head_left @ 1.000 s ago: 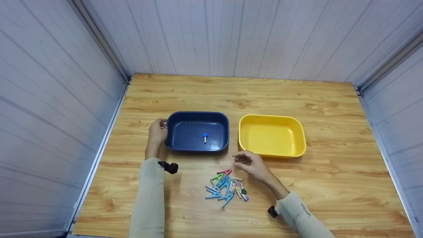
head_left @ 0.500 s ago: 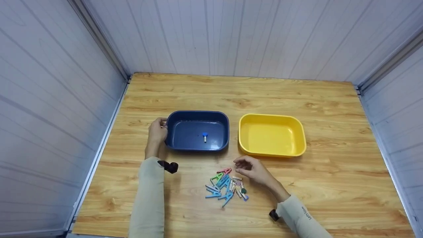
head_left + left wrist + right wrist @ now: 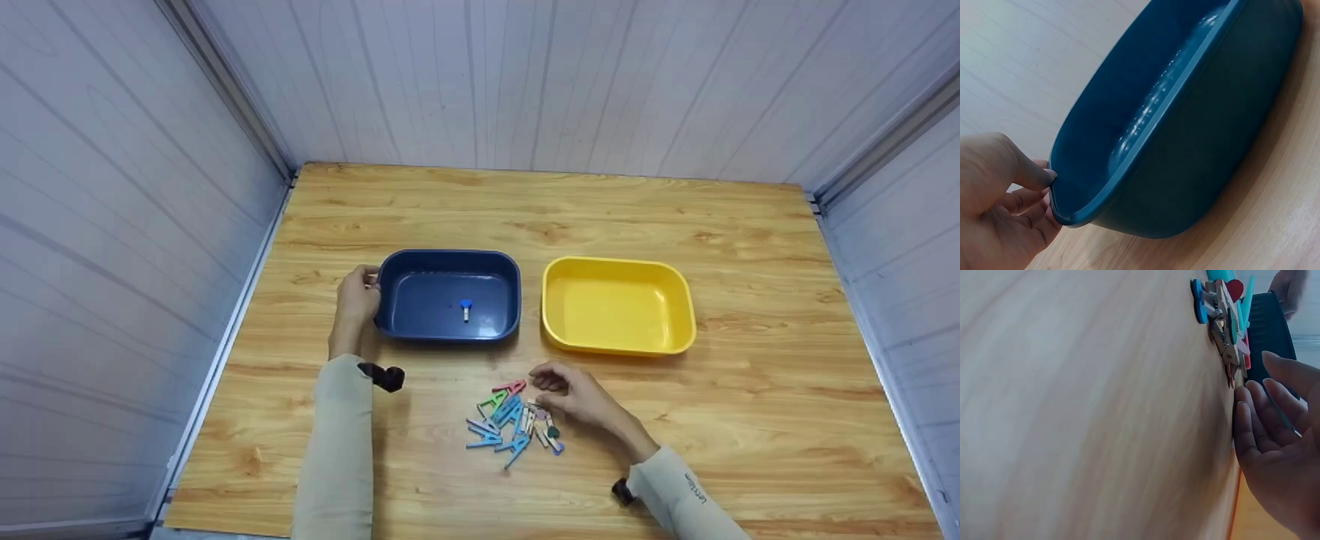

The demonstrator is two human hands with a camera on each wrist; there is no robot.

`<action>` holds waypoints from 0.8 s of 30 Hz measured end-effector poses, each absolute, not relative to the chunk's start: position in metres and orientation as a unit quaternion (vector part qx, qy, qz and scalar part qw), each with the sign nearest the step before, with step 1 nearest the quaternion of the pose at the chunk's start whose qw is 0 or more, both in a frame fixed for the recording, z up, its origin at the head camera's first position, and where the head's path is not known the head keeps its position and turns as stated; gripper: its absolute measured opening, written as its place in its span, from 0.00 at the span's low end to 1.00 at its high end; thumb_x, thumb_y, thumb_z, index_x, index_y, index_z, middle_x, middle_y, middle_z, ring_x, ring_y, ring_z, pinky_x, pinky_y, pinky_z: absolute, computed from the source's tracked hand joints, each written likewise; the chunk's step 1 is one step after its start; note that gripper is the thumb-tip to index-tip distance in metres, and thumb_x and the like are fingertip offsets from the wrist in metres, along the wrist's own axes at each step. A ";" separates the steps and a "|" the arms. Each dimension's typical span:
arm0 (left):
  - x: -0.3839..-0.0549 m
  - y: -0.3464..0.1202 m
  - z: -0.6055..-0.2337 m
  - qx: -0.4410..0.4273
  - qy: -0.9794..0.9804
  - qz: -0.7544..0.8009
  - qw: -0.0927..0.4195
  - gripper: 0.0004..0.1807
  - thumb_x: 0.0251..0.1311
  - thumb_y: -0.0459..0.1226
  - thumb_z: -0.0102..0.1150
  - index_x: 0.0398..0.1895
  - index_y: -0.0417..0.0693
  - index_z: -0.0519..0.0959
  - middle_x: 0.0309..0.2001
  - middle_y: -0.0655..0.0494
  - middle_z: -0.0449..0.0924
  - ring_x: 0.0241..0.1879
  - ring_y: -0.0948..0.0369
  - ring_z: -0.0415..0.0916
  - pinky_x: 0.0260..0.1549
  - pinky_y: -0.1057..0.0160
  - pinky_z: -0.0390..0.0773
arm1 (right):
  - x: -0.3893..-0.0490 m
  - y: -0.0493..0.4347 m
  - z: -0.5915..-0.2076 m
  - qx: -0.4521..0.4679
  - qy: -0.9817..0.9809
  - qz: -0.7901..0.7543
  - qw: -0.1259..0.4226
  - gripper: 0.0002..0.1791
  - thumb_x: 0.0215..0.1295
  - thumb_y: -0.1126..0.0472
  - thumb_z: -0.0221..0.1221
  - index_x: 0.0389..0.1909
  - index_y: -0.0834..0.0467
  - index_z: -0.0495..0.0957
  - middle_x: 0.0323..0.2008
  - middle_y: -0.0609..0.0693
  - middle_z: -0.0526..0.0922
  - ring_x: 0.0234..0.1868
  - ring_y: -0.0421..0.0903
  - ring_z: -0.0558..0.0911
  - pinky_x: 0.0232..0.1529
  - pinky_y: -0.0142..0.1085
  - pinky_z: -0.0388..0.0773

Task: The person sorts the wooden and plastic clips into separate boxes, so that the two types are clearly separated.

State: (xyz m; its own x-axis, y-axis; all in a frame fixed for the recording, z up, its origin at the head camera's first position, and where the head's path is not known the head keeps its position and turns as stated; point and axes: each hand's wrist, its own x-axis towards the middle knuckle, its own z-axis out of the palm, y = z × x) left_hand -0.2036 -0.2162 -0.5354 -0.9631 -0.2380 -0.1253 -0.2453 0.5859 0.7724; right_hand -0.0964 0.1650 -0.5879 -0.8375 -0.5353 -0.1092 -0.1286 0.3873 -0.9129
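My left hand [image 3: 357, 301] pinches the left rim of a dark blue plastic basin [image 3: 420, 304]; in the left wrist view the thumb [image 3: 1039, 173] lies at the rim with the fingers curled outside it. One small wooden clothespin with a blue top [image 3: 466, 309] lies inside. In front of the basins is a pile of clothespins [image 3: 508, 411], some plastic in blue, green and pink, others small and wooden. At the pile's right edge hovers my right hand [image 3: 577, 396], holding nothing. Its loosely bent fingers [image 3: 1266, 419] are close to the wooden clothespins [image 3: 1224, 326], thumb apart.
A yellow plastic basin [image 3: 615, 307] stands to the right of the blue one, a narrow gap between them. Everything rests on a wood-grain table [image 3: 750, 435]. Pale panel walls [image 3: 495, 82] enclose its back and both sides.
My right hand has moved from beside the yellow basin's front edge down toward the person, closer to the clothespin pile. The left hand keeps its hold on the blue basin.
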 end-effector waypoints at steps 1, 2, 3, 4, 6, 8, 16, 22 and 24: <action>-0.203 -0.216 -0.536 -0.136 0.890 0.435 0.003 0.20 0.59 0.25 0.45 0.55 0.34 0.74 0.45 0.37 0.78 0.46 0.48 0.75 0.49 0.53 0.73 | -0.097 0.166 -0.593 -0.208 0.810 -0.511 0.198 0.18 0.60 0.66 0.63 0.51 0.61 0.76 0.46 0.56 0.82 0.45 0.52 0.80 0.48 0.36 0.77; -0.203 -0.216 -0.536 -0.136 0.890 0.435 0.002 0.20 0.59 0.25 0.45 0.55 0.34 0.74 0.45 0.37 0.78 0.46 0.48 0.75 0.49 0.54 0.73 | -0.097 0.167 -0.593 -0.212 0.809 -0.511 0.200 0.18 0.60 0.66 0.63 0.51 0.60 0.76 0.46 0.55 0.82 0.45 0.51 0.80 0.48 0.35 0.77; -0.203 -0.216 -0.536 -0.137 0.889 0.436 0.001 0.20 0.59 0.25 0.45 0.55 0.34 0.74 0.45 0.37 0.78 0.46 0.48 0.75 0.49 0.54 0.73 | -0.097 0.167 -0.593 -0.216 0.809 -0.509 0.199 0.18 0.59 0.66 0.63 0.51 0.60 0.76 0.45 0.55 0.82 0.45 0.51 0.80 0.48 0.35 0.78; -0.203 -0.216 -0.536 -0.136 0.889 0.437 0.001 0.20 0.59 0.25 0.45 0.55 0.34 0.74 0.45 0.37 0.78 0.46 0.48 0.75 0.49 0.54 0.73 | -0.096 0.167 -0.594 -0.219 0.809 -0.508 0.198 0.18 0.60 0.66 0.63 0.51 0.60 0.76 0.45 0.55 0.82 0.45 0.51 0.80 0.48 0.36 0.78; -0.204 -0.216 -0.537 -0.135 0.888 0.439 0.000 0.20 0.59 0.25 0.45 0.55 0.34 0.74 0.45 0.37 0.78 0.46 0.48 0.75 0.49 0.54 0.73 | -0.095 0.168 -0.594 -0.224 0.808 -0.508 0.198 0.17 0.59 0.66 0.63 0.51 0.60 0.77 0.45 0.55 0.82 0.44 0.51 0.81 0.48 0.36 0.78; -0.204 -0.216 -0.537 -0.135 0.888 0.439 -0.002 0.20 0.59 0.24 0.45 0.55 0.34 0.74 0.45 0.37 0.78 0.46 0.48 0.75 0.49 0.54 0.73 | -0.094 0.167 -0.594 -0.226 0.809 -0.505 0.199 0.17 0.60 0.66 0.63 0.50 0.59 0.77 0.45 0.55 0.82 0.44 0.50 0.81 0.47 0.36 0.78; -0.204 -0.217 -0.538 -0.137 0.888 0.439 0.000 0.20 0.60 0.25 0.46 0.55 0.34 0.74 0.45 0.37 0.78 0.46 0.48 0.75 0.49 0.54 0.73 | -0.089 0.163 -0.594 -0.227 0.824 -0.478 0.201 0.13 0.61 0.69 0.60 0.46 0.59 0.79 0.42 0.51 0.82 0.42 0.47 0.80 0.45 0.34 0.77; -0.203 -0.216 -0.536 -0.136 0.888 0.439 -0.002 0.20 0.59 0.24 0.46 0.55 0.34 0.74 0.44 0.37 0.78 0.45 0.48 0.75 0.49 0.54 0.73 | -0.088 0.160 -0.592 -0.229 0.828 -0.473 0.197 0.12 0.61 0.70 0.59 0.45 0.58 0.80 0.39 0.50 0.82 0.39 0.44 0.80 0.42 0.33 0.77; -0.202 -0.216 -0.535 -0.134 0.888 0.439 -0.004 0.20 0.59 0.24 0.45 0.55 0.34 0.74 0.43 0.38 0.77 0.45 0.48 0.75 0.49 0.54 0.73 | -0.087 0.160 -0.592 -0.234 0.828 -0.471 0.191 0.12 0.61 0.70 0.59 0.45 0.58 0.80 0.40 0.50 0.82 0.39 0.44 0.80 0.42 0.32 0.77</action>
State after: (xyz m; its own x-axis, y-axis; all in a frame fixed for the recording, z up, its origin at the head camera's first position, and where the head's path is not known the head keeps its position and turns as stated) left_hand -0.2023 -0.2159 -0.5353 -0.9640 -0.2416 -0.1114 -0.2351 0.5778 0.7816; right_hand -0.0871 0.1603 -0.5920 -0.8173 -0.5682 -0.0956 -0.2079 0.4457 -0.8707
